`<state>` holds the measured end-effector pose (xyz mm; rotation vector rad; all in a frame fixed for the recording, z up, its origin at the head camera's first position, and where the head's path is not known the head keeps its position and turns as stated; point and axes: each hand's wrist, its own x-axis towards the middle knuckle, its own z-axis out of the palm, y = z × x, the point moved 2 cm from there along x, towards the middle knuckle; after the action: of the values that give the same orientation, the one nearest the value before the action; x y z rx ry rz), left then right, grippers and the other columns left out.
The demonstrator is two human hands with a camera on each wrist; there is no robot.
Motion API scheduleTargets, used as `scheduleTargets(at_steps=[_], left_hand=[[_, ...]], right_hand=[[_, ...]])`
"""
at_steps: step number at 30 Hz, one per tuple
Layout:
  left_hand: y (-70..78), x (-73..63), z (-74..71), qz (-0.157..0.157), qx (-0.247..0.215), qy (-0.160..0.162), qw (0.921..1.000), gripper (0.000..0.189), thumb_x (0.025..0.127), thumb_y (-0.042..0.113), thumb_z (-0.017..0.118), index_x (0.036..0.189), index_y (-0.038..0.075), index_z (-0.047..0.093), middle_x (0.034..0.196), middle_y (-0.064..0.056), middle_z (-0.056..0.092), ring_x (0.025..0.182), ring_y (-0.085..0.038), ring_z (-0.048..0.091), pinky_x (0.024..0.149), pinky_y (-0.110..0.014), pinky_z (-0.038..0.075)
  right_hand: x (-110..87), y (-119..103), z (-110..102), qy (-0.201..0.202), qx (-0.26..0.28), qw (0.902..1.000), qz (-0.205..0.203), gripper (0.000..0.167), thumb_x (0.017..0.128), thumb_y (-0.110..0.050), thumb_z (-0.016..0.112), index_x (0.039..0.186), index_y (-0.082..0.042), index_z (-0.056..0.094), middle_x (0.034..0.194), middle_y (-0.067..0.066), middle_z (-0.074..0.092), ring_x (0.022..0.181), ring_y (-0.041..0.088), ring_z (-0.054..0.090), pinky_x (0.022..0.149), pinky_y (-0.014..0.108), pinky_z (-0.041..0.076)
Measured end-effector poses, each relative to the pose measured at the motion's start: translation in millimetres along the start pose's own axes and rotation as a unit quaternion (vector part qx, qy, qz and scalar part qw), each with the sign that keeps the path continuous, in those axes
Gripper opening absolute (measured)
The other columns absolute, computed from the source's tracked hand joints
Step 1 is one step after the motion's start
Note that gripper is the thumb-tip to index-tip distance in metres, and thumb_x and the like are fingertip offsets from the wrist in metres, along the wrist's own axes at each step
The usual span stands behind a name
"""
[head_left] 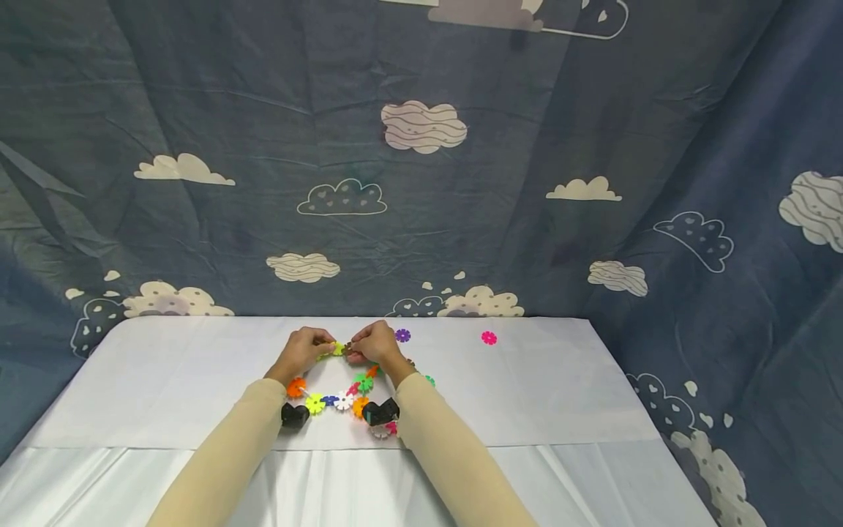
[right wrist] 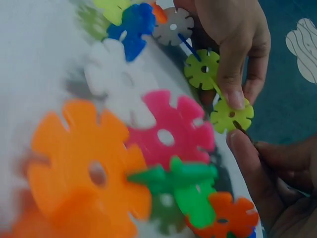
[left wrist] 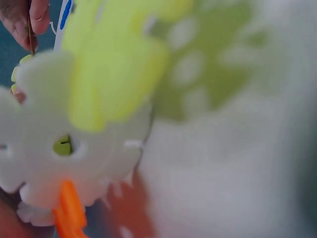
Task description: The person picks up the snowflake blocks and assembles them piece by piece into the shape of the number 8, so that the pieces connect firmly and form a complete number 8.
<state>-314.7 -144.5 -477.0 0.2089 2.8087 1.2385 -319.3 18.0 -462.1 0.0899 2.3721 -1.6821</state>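
My left hand [head_left: 303,353] pinches a yellow slotted flower disc [right wrist: 230,117] between thumb and fingers. Opposite it, my right hand [head_left: 377,344] pinches a brown disc [right wrist: 251,141], seen edge-on, whose edge touches a slot of the yellow one. A second yellow disc [right wrist: 202,69] hangs on the chain beside the left hand. The joined chain curves round below both hands, with a white disc [head_left: 344,400], a blue disc [head_left: 331,401], a green disc [head_left: 364,383] and an orange disc [head_left: 296,387] among several others. Close up in the left wrist view, a white disc [left wrist: 99,158] is blurred.
Apart on the white tabletop [head_left: 540,395] lie a purple disc [head_left: 402,334] and a pink disc [head_left: 489,337], right of the hands. Black wrist cameras sit under both wrists, partly over the chain. A dark cloud-print curtain [head_left: 500,219] stands behind the table.
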Motion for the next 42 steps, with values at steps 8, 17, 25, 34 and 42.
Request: scheduleTargets(at_steps=[8, 17, 25, 34, 42], left_hand=[[-4.9, -0.4, -0.8, -0.003, -0.027, 0.028, 0.9992, 0.009, 0.09, 0.008, 0.066, 0.09, 0.002, 0.073, 0.092, -0.01, 0.07, 0.087, -0.023, 0.058, 0.081, -0.038, 0.045], [-4.0, -0.2, -2.5, -0.002, -0.035, 0.026, 0.999, 0.008, 0.089, 0.006, 0.067, 0.088, 0.001, 0.073, 0.09, -0.01, 0.07, 0.087, -0.023, 0.058, 0.08, -0.038, 0.046], [-3.4, 0.1, -3.9, -0.018, -0.019, -0.013, 0.9996, 0.011, 0.091, 0.011, 0.066, 0.093, 0.002, 0.072, 0.091, -0.008, 0.069, 0.088, -0.022, 0.058, 0.084, -0.04, 0.047], [3.5, 0.8, -2.8, -0.001, 0.027, -0.04, 0.9988, 0.012, 0.093, 0.009, 0.064, 0.1, 0.002, 0.07, 0.096, -0.009, 0.068, 0.094, -0.025, 0.059, 0.09, -0.044, 0.047], [9.6, 2.1, -4.3, 0.04, 0.077, -0.049, 0.995, 0.009, 0.091, 0.008, 0.065, 0.099, 0.007, 0.07, 0.099, -0.008, 0.069, 0.1, -0.029, 0.059, 0.094, -0.049, 0.043]], right_hand=[[-0.3, 2, 11, 0.035, 0.05, 0.9977, 0.03, 0.008, 0.083, 0.013, 0.065, 0.088, 0.01, 0.07, 0.081, 0.015, 0.068, 0.062, 0.024, 0.07, 0.056, 0.027, 0.057], [-0.4, 3, 14, 0.028, 0.091, 0.9949, 0.032, 0.01, 0.083, 0.015, 0.063, 0.091, 0.013, 0.068, 0.081, 0.018, 0.067, 0.062, 0.026, 0.07, 0.058, 0.029, 0.057], [-2.8, 0, 7, 0.003, -0.025, 0.9997, -0.005, 0.009, 0.086, 0.001, 0.068, 0.093, 0.006, 0.072, 0.08, 0.012, 0.07, 0.062, 0.018, 0.069, 0.057, 0.024, 0.056], [-1.3, 11, -63, 0.046, -0.058, 0.9956, -0.058, 0.024, 0.085, -0.002, 0.07, 0.107, 0.006, 0.068, 0.081, 0.012, 0.07, 0.063, 0.021, 0.064, 0.057, 0.024, 0.05], [-3.0, 56, -157, 0.198, -0.117, 0.97, -0.079, 0.016, 0.08, 0.0, 0.073, 0.095, 0.004, 0.071, 0.082, 0.013, 0.067, 0.071, 0.02, 0.061, 0.064, 0.031, 0.051]])
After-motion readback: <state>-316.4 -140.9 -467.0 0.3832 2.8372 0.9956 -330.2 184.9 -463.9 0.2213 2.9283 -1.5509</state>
